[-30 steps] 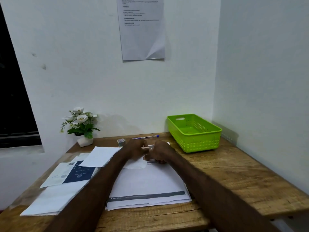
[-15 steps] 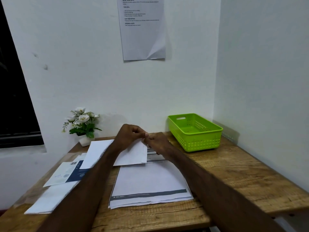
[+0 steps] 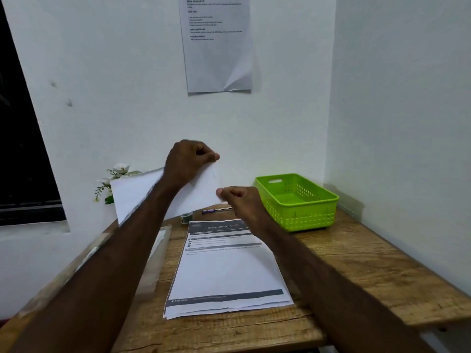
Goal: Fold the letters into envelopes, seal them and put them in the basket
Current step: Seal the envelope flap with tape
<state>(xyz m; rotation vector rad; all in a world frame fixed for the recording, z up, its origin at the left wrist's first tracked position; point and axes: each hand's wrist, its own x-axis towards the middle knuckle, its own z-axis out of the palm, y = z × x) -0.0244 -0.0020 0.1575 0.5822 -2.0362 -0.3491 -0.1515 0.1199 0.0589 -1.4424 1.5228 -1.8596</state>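
Both hands are up off the desk in the head view. Left hand [image 3: 190, 159] pinches the upper right corner of a white envelope [image 3: 142, 192], fingers curled and thumb pressed to the paper. Right hand [image 3: 239, 200] pinches the lower right edge of the same envelope just below, its fingers curled too. Between them the envelope hangs tilted in the air above the back of the wooden table [image 3: 369, 271], in front of the flower pot [image 3: 112, 184], whose blooms show past its left end. Whether its flap is open cannot be told, since only one plain face shows.

Below the hands a stack of letters [image 3: 226, 271] lies flat on the table, the top sheet printed and unfolded. Left of it more papers lie blurred under the left forearm. A pen [image 3: 216, 210] and a small roll of tape [image 3: 186, 217] sit near the wall, behind the stack. The green basket [image 3: 298, 202] stands at the right rear corner and looks empty.

Judging by this, the task is at an early step: an envelope is being readied, while no letter is folded and nothing is in the basket. The next move likely calls for opening the envelope's mouth or setting it aside, then folding the top letter narrow enough to slip in.
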